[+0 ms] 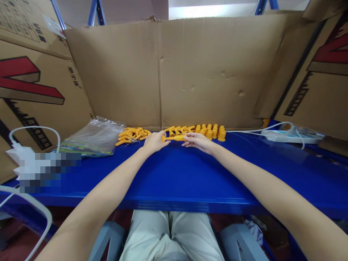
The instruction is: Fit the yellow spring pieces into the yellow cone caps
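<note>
A yellow plastic piece with a ribbed, screw-like shaft (pixel 172 138) lies level between my two hands, just above the blue tabletop. My left hand (pixel 155 141) is closed round its left end, near a round knob. At the other end, my right hand (pixel 198 141) pinches it between thumb and fingers. Behind my hands several yellow branched pieces (pixel 178 129) lie in a row. Stubby yellow caps (pixel 209 131) stand grouped just beyond my right hand. To the left of my left hand is a pile of yellow branched pieces (pixel 132 135) with small dark metal bits.
Clear plastic bags (pixel 91 137) are stacked at the left. A white power strip (pixel 292 136) with cables lies at the right. A white plugged device (pixel 25 159) sits at the left edge. Cardboard panels (pixel 212 72) wall in the back and sides of the blue table (pixel 185 177).
</note>
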Demonstrator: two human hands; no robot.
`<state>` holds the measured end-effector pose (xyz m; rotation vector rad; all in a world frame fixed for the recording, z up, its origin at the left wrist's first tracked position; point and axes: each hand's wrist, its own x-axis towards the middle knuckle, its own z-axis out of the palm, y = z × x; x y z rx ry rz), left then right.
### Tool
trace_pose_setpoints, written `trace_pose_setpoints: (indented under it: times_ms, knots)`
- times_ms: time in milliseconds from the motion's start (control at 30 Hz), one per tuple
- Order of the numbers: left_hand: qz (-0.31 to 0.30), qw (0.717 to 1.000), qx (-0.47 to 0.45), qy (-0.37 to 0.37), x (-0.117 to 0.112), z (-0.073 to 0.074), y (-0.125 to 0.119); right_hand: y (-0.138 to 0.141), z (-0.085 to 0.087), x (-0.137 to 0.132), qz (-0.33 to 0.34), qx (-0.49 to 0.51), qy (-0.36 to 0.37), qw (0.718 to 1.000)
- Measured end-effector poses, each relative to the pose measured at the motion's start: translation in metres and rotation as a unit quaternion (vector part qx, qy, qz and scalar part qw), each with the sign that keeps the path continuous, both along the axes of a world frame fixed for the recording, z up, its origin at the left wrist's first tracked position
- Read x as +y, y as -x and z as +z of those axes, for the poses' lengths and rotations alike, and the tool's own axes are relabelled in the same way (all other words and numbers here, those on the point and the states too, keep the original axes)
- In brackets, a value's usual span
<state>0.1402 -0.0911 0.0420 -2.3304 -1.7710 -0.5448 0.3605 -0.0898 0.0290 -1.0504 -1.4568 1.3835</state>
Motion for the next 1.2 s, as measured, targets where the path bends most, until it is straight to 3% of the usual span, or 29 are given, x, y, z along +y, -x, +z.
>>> trace_pose_setpoints:
  times_ms: [333, 433, 533, 600, 700, 800, 933, 1000, 1200]
  knots:
    - [-0.023, 0.999, -0.040, -0.004, -0.001, 0.002, 0.003, 0.004, 0.014, 0.004, -0.017, 0.048, 0.009, 0.999]
    - [-0.066, 0.995, -0.073, -0.034, 0.005, 0.000, 0.012, 0.012, 0.026, 0.018, -0.037, 0.072, -0.045, 0.996]
    - [-0.043, 0.993, -0.093, -0.066, 0.013, -0.003, 0.025, 0.026, 0.037, 0.039, -0.077, 0.030, -0.165, 0.983]
    - [0.001, 0.994, -0.087, -0.067, 0.019, -0.004, 0.032, 0.038, 0.040, 0.052, -0.112, -0.047, -0.286, 0.950]
    - [0.046, 0.997, -0.054, -0.044, 0.025, -0.005, 0.039, 0.059, 0.034, 0.064, -0.139, -0.211, -0.431, 0.866]
    - [0.054, 0.997, -0.036, -0.034, 0.028, -0.006, 0.042, 0.076, 0.020, 0.066, -0.110, -0.393, -0.483, 0.775]
    - [0.044, 0.997, -0.039, -0.050, 0.029, -0.006, 0.040, 0.086, 0.000, 0.061, -0.047, -0.579, -0.482, 0.656]
    - [0.042, 0.997, -0.037, -0.052, 0.028, -0.006, 0.039, 0.087, -0.008, 0.060, -0.034, -0.614, -0.461, 0.640]
    - [0.040, 0.998, -0.027, -0.048, 0.027, -0.004, 0.037, 0.083, -0.017, 0.059, -0.054, -0.617, -0.394, 0.679]
